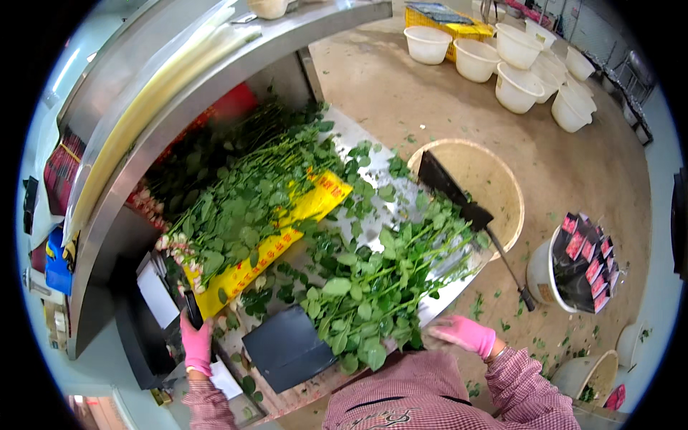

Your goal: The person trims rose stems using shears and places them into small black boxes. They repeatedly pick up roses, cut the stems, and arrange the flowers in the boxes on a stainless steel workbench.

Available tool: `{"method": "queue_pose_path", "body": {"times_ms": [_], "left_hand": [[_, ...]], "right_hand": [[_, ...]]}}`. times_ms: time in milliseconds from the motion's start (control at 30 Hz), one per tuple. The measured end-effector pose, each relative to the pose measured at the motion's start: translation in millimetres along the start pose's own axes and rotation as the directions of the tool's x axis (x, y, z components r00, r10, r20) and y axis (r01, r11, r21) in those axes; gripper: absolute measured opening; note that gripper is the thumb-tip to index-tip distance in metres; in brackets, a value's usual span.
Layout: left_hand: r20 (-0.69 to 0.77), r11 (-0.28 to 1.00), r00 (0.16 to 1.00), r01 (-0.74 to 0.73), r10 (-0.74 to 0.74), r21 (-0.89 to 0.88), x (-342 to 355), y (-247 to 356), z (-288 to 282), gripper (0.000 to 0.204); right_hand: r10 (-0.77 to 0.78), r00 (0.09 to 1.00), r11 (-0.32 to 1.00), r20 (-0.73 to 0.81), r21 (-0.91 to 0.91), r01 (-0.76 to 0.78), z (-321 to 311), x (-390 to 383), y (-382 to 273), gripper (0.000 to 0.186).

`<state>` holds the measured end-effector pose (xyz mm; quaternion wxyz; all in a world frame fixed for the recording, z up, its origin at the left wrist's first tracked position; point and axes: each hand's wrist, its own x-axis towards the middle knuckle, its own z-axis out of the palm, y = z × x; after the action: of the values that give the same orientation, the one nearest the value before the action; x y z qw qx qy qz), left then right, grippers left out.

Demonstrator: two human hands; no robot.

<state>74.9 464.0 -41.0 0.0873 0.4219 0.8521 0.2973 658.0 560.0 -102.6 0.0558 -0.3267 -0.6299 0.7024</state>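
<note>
My left hand (196, 345), in a pink glove, is closed around a slim black object (192, 309) at the table's left side; its exact kind is unclear. My right hand (464, 334), also pink-gloved, reaches in at the table's near right edge with fingers stretched out and nothing visible in them. Between the hands lies a leafy bunch of cut stems (365, 294), its heads partly over a dark wrapping sheet (287, 347). Behind it rests a pile of leafy roses (236, 215) with pale pink heads, crossed by a yellow printed strip (251, 265).
A steel shelf (179, 93) arches over the back left. Beyond the table's right edge stand a large tub (494, 161) with a black long-handled blade (459, 193) across it and a white bucket (543, 276) of dark-wrapped bunches. Several white tubs (519, 86) stand farther back.
</note>
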Motion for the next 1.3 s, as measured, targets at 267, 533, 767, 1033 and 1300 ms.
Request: {"method": "queue_pose_path", "body": {"times_ms": [267,533,767,1033,1300], "left_hand": [[0.513,0.747,0.833,-0.203,-0.208,0.633,6.3,-135.5,51.0,0.086],[0.381,0.763,0.661,-0.552,0.646,-0.335,-17.3,279.8,236.5,0.034],[0.848,0.867,0.451,-0.499,0.279,-0.020,-74.0,327.4,344.5,0.058],[0.793,0.682,0.608,-0.599,0.046,0.420,-107.5,340.3,356.5,0.047],[0.683,0.800,0.719,-0.481,0.127,0.358,-116.6,314.5,359.3,0.032]], "right_hand": [[0.340,0.819,0.623,-0.461,0.764,0.171,-30.4,-0.8,52.8,0.077],[0.486,0.473,0.862,-0.735,0.492,-0.121,-54.1,85.2,76.3,0.097],[0.530,0.603,0.826,-0.596,0.522,-0.211,-95.9,122.4,101.8,0.089],[0.288,0.912,0.757,-0.292,0.653,-0.030,-115.2,109.8,75.4,0.054],[0.147,0.722,0.960,-0.676,0.274,0.061,-253.2,-45.4,-9.6,0.025]]}}
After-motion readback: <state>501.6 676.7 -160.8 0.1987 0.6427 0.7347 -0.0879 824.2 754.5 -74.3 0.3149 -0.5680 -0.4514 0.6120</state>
